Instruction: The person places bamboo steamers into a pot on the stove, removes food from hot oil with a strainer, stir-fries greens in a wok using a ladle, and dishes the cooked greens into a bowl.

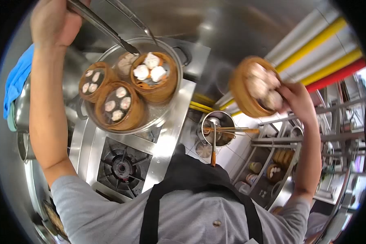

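My left hand (pixel 57 24), partly cut off at the upper left, grips a pair of metal tongs (pixel 103 27). Their spread tips hang over a bamboo steamer basket holding white buns (pixel 151 72). Fingers of my right hand (pixel 295 101) are closed on the rim of another bamboo steamer basket (pixel 244 95), slightly blurred, raised off to the right with several pale buns inside. Two smaller baskets of dumplings (pixel 120 103) stand in the wide metal steamer pan (pixel 166 116). More pale dumplings (pixel 127 63) lie behind them, their container mostly hidden.
A gas burner (pixel 123 167) is set in the steel stove in front of me. On the tiled floor stands a metal pot (pixel 227 118) with a ladle (pixel 214 142) and wooden-handled tools. Shelves with jars and baskets (pixel 274 173) are at the right. A blue cloth (pixel 18 81) hangs at the left.
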`<state>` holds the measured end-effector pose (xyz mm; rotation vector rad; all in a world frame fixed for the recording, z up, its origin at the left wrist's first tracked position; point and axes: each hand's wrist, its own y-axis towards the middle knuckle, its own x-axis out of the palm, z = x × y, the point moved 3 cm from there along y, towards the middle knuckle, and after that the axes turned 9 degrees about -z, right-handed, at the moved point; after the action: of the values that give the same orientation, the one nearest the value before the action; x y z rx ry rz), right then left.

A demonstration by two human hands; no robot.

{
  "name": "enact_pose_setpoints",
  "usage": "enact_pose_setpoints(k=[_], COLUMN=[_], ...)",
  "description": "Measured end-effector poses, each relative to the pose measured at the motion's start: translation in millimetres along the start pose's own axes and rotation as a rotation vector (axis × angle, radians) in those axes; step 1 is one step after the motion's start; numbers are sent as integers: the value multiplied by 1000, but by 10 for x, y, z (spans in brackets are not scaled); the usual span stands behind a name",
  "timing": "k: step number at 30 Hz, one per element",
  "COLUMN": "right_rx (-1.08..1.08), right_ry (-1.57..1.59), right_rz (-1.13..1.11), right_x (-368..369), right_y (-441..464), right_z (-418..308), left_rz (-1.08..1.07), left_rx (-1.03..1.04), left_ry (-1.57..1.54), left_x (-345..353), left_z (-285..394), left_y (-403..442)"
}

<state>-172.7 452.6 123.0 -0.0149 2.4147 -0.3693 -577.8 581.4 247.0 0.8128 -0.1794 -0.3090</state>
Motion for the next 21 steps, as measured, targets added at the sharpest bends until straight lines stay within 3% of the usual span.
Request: enact_pose_setpoints(k=[3,4,7,11,19,21], right_rx=[1,-26,-91,-121,-207,-236], right_ry=[6,16,-17,-32,-49,-72], right_rz=[-98,-122,-235,-292,-349,-340], right_x=[217,280,469,653,858,922], right_y=[261,342,534,629,816,924], right_z=[-279,-338,-537,-730,-1061,-1186], left_rz=[-113,-56,-106,-111,-16,-40], left_rx=[-98,-29,40,-147,-279,-298], left_ry=[-246,-339,-349,-365,-252,-107], left_x=[288,424,611,557,426,401], left_z=[110,60,149,47,-100,-19], left_y=[-6,-63,-135,-115,-130,-104])
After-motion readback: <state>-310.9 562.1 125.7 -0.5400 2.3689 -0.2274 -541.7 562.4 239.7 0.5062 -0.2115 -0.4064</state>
